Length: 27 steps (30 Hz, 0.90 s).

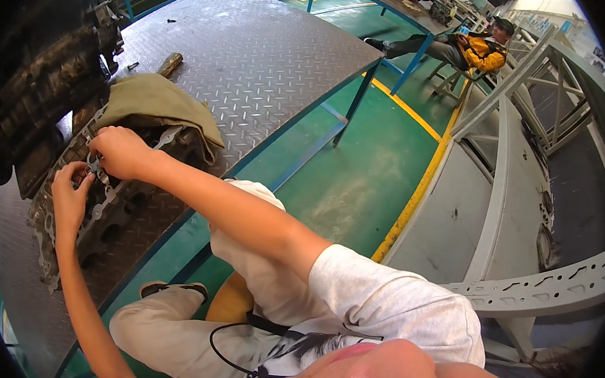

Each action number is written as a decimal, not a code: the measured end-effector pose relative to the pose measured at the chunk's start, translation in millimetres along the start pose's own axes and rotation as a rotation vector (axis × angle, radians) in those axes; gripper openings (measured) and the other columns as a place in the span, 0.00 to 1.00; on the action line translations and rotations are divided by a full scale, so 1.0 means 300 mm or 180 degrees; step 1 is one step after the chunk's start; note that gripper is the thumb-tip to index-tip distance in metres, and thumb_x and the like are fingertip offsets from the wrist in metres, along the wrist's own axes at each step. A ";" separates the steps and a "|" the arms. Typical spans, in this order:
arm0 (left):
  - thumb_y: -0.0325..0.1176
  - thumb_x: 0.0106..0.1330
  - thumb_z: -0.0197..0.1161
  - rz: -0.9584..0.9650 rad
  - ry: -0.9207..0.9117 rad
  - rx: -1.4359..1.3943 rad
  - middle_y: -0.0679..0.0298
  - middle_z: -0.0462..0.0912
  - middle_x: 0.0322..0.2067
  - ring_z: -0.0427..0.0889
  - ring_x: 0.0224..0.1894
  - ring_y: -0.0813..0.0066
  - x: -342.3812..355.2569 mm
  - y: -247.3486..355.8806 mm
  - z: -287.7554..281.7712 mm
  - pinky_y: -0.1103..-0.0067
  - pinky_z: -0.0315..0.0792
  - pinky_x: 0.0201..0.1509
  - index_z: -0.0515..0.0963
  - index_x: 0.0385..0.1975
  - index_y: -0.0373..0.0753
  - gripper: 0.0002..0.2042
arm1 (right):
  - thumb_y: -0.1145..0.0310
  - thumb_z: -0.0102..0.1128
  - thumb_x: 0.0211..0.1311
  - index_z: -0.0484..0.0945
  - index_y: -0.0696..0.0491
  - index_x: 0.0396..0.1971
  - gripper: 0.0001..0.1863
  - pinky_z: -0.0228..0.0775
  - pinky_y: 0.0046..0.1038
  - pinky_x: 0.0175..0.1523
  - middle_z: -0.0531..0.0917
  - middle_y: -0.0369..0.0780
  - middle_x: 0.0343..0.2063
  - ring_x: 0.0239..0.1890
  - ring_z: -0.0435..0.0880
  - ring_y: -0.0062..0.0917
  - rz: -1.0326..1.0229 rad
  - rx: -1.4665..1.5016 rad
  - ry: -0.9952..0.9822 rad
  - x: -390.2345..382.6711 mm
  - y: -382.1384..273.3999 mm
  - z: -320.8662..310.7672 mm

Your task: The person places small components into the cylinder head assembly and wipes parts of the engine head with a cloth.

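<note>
The person is sitting beside a patterned metal table (258,72), both forearms reaching over a greasy engine casting (110,229) that is lying along the near edge. The left hand (69,189) is curling its thumb and fingers to a narrow gap beside a small metal piece (94,165) on the casting; I'm not managing to tell whether they are gripping it. The right hand (120,152) is bending its fingers in close at the same piece, and its knuckles are hiding whatever they may be holding. An olive cloth (157,104) is covering part of the casting, and a brown rod (170,64) is poking out behind it. 2 small dark bolts (133,65) are lying farther back. A bulky engine block (38,75) is looming at the left, while 1 other person (484,54), wearing yellow and black, is leaning back on a seat across the green floor (344,178).
</note>
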<state>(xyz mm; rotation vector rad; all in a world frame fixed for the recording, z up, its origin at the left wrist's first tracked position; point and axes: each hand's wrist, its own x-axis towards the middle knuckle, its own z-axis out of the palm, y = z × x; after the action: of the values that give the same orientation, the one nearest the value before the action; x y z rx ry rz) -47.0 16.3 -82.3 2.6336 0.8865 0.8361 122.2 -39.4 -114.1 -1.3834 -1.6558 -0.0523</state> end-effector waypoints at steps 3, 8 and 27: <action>0.23 0.52 0.63 0.0246 0.0050 -0.0005 0.56 0.76 0.29 0.74 0.33 0.64 0.008 0.002 0.020 0.75 0.68 0.40 0.76 0.35 0.32 0.10 | 0.75 0.60 0.40 0.81 0.55 0.28 0.10 0.71 0.38 0.43 0.81 0.47 0.28 0.37 0.79 0.42 -0.0013 -0.0007 -0.0102 0.000 0.018 -0.019; 0.29 0.54 0.63 0.0450 0.0139 0.0242 0.55 0.80 0.35 0.78 0.40 0.63 0.000 -0.106 -0.003 0.74 0.70 0.46 0.79 0.34 0.33 0.10 | 0.77 0.55 0.41 0.82 0.55 0.31 0.13 0.73 0.38 0.41 0.80 0.51 0.28 0.33 0.80 0.45 -0.0242 0.0069 -0.0290 0.022 0.003 0.037; 0.17 0.52 0.43 -0.0139 -0.0287 -0.0485 0.59 0.79 0.42 0.72 0.47 0.64 -0.031 -0.077 -0.097 0.73 0.65 0.54 0.77 0.47 0.39 0.23 | 0.85 0.47 0.52 0.78 0.59 0.40 0.16 0.72 0.26 0.44 0.83 0.46 0.34 0.39 0.83 0.31 0.0113 0.0737 -0.0567 0.031 -0.002 -0.067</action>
<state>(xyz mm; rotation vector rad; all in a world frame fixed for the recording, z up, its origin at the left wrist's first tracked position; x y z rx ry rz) -81.2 30.1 -72.0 2.4903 0.8201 0.7373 134.8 -44.0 -96.5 -1.2690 -1.7217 0.2823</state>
